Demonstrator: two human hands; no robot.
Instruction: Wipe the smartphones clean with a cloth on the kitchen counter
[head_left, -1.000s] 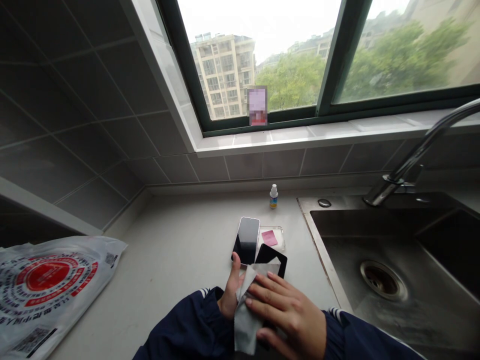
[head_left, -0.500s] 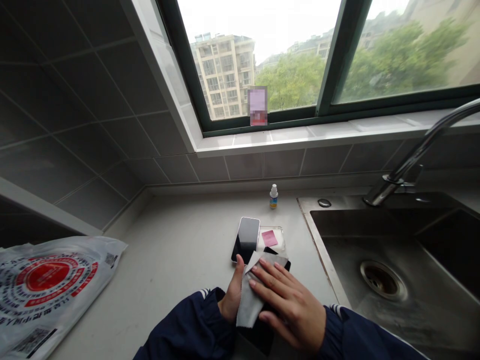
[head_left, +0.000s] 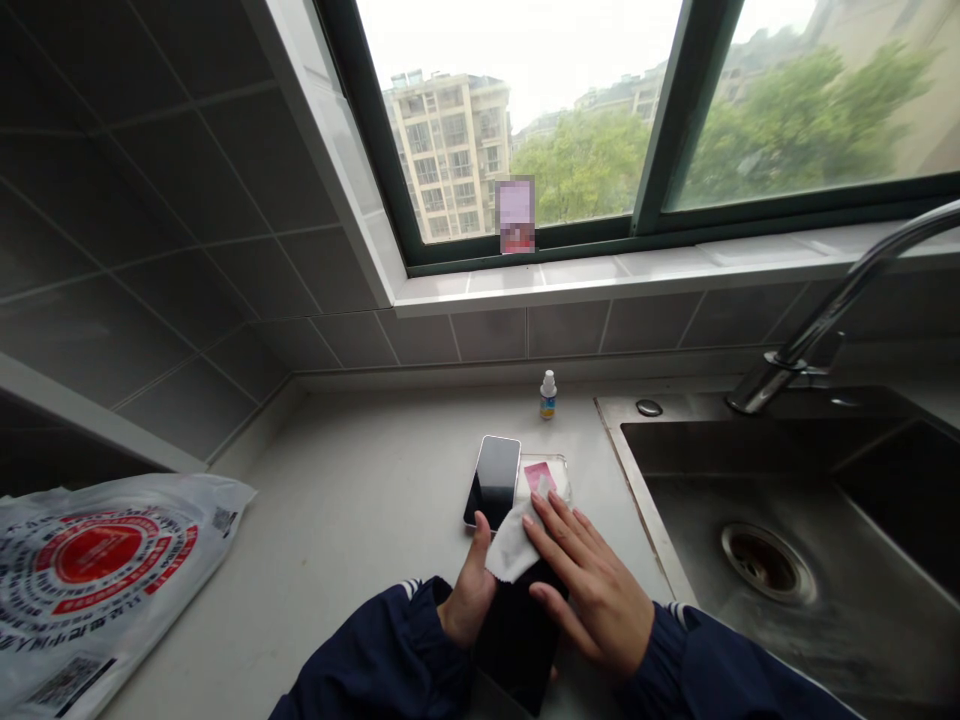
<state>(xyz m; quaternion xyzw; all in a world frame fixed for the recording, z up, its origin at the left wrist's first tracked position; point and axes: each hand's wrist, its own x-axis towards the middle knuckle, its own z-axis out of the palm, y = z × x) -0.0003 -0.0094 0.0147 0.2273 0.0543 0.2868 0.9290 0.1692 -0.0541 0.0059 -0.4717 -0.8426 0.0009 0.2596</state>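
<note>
Pale grey wiping cloth [head_left: 517, 540] lay crumpled over the far end of a black phone-shaped slab [head_left: 517, 640], and your right hand [head_left: 596, 610] rested on top of them. You had its fingers spread apart, not pinching anything, with the fingertips pressing on the cloth and the thumb lying lower down, near the slab's right edge. Your left hand [head_left: 469, 595] stood at the slab's left edge with the thumb raised against it. The other left fingers were hidden behind the slab, so you could not tell whether they were curled under it or pinching it.

The slab ran from the cloth toward your body, its near end in dark shadow. Just beyond the cloth, a second phone [head_left: 493, 482] lay screen up on the pale counter [head_left: 337, 520]. Beside that phone sat a clear tray [head_left: 561, 470] holding a pink card [head_left: 540, 478], which your fingertips nearly reached. A small dropper bottle [head_left: 548, 395] stood farther back, near the tiled wall [head_left: 562, 335]. To your right were the steel sink [head_left: 750, 500] and its curved faucet [head_left: 795, 365]. To your left lay a plastic bag [head_left: 97, 590] printed with a red circle.
</note>
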